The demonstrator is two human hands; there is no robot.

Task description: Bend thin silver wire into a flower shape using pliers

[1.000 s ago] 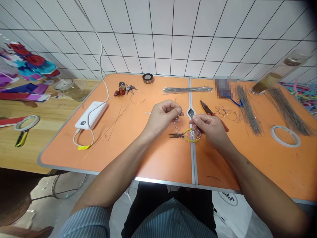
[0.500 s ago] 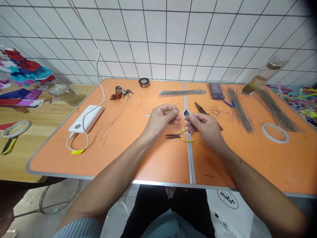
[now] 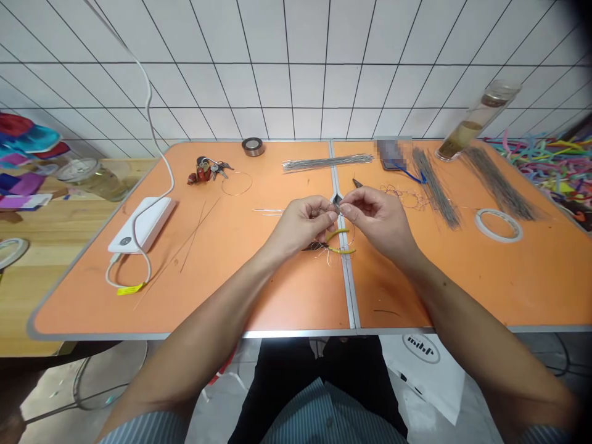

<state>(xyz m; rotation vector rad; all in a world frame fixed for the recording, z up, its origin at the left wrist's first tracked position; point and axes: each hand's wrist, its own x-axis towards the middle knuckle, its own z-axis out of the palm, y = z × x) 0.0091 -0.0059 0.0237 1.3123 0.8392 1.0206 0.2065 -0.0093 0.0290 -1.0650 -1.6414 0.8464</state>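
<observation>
My left hand (image 3: 303, 223) and my right hand (image 3: 377, 219) meet above the middle seam of the orange table (image 3: 259, 290). Both pinch a thin, bent piece of silver wire (image 3: 340, 237) between thumb and fingers, fingertips almost touching. Loops of that wire hang down below the hands. Yellow-handled pliers (image 3: 335, 246) lie on the table right under them, partly hidden by my left hand. Red-handled pliers (image 3: 357, 182) lie just behind my right hand, mostly covered by it.
A white power bank (image 3: 141, 223) with its cable lies left. Keys (image 3: 206, 170), a wire ring (image 3: 237, 183) and a dark tape roll (image 3: 253, 146) sit at the back. Straight wire bundles (image 3: 326, 162) (image 3: 435, 185), wire loops (image 3: 409, 197), white tape (image 3: 498, 223) and a jar (image 3: 472, 120) lie right.
Both hands have risen and drawn together, fingertips now nearly touching on the wire. The camera has shifted, so the table sits lower and further left in view.
</observation>
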